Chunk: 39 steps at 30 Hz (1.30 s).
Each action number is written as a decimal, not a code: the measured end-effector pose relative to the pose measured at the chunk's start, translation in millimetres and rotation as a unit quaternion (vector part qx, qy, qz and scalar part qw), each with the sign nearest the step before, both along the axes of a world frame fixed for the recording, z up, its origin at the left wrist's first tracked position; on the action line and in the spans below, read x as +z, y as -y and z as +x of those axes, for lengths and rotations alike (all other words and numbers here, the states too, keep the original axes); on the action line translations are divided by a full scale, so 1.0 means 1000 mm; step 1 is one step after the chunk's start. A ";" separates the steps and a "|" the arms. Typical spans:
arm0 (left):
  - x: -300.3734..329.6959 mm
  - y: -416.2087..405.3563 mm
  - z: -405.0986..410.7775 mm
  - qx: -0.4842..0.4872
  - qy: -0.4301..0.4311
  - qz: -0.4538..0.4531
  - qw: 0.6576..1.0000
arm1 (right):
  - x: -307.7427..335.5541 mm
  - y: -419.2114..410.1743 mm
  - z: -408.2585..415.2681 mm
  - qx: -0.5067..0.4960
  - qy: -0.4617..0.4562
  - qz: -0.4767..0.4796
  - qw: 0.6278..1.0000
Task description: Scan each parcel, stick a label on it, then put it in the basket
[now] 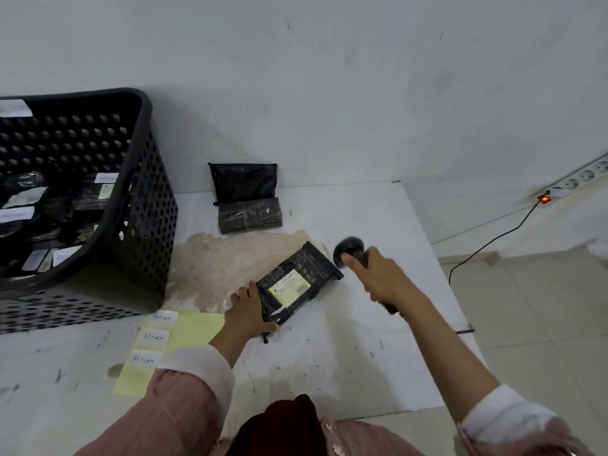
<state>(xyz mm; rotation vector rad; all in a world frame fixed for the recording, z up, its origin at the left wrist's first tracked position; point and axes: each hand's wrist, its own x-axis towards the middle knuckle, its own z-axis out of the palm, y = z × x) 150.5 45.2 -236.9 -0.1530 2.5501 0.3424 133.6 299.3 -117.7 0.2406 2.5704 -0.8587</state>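
A black wrapped parcel (297, 284) with a pale yellow shipping label lies flat on the white table (378, 225). My left hand (248, 312) grips its near left end, thumb curled under the edge. My right hand (378, 279) grips a black handheld scanner (350, 253), whose round head points toward the parcel's far right corner. The black perforated basket (148, 205) stands at the left, holding several labelled black parcels. A yellow backing sheet (194, 330) with three white "RETURN" labels (154, 338) lies on the table near my left forearm.
Two more black parcels sit by the wall: one leaning upright (244, 182), one flat (251, 214) in front of it. A white power strip (579, 182) with a lit red switch and a black cable lies on the floor at right, beyond the table edge.
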 end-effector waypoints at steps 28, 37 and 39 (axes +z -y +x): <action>0.000 0.192 0.081 -0.034 -0.223 0.071 0.972 | -0.144 0.023 0.075 -0.119 -0.110 0.115 0.980; -0.017 0.252 0.106 0.127 -0.154 0.152 0.968 | -0.103 0.123 0.110 -0.235 -0.348 0.001 0.907; -0.023 0.252 0.110 0.118 -0.143 0.167 0.968 | -0.105 0.166 0.122 -0.179 -0.353 -0.029 0.918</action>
